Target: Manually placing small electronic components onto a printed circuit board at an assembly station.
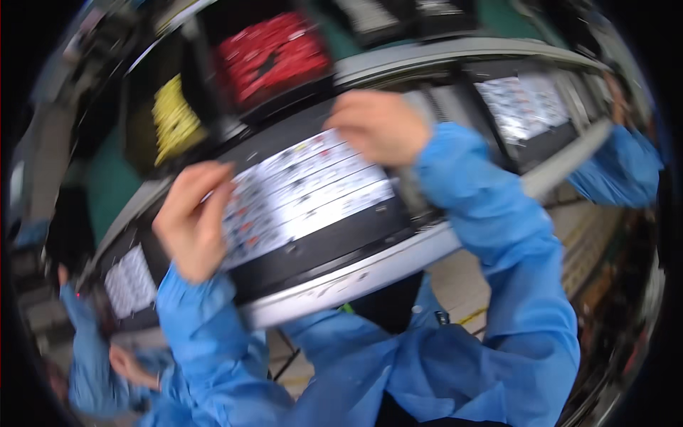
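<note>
A black tray (324, 245) lies in front of me, bearing a white panel (338, 203) divided into strips, with small dark, red and orange parts in rows. Over the panel's left edge, my left hand (196, 217) has its fingers bent and its thumb drawn in close to them. My right hand (380, 128) hovers at the panel's far right corner, fingers curled together. Motion blurs both hands. Anything tiny between the fingertips cannot be made out.
Behind the tray stand a bin of red parts (274, 53) and a bin of yellow parts (174, 121). A pale rail (356, 277) runs along the near side. Similar panels lie to the right (523, 107) and left (130, 281), with blue-sleeved co-workers beside them.
</note>
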`<state>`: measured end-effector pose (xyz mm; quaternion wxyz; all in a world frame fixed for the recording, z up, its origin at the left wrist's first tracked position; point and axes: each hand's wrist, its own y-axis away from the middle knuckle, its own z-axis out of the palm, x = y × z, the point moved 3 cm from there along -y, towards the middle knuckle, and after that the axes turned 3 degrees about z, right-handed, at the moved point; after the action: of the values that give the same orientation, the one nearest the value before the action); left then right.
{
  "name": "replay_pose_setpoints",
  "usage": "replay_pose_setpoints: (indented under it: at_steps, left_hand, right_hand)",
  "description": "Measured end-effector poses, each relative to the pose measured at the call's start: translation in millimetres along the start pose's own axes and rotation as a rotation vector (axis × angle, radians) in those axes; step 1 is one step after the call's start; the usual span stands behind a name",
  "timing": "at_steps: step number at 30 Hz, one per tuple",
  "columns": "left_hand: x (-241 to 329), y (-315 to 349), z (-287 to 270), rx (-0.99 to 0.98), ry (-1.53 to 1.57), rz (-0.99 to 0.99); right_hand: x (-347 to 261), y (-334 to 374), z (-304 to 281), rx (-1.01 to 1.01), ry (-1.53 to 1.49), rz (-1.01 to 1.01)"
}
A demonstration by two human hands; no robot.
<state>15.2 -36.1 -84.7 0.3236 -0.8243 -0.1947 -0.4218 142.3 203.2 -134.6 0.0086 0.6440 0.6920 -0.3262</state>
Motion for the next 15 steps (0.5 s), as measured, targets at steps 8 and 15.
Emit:
replay_pose_setpoints:
  at_steps: [8,15]
  left_hand:
    - [-7.9,-15.7,38.4,-0.226,-0.249,0.076]
    - [-16.4,-29.8,77.6,-0.409,-0.400,0.112]
  right_hand:
    - [8.0,-2.9,-4.8,-0.008,-0.058,0.026]
    - [8.0,-1.4,-2.9,-0.002,-0.101,0.029]
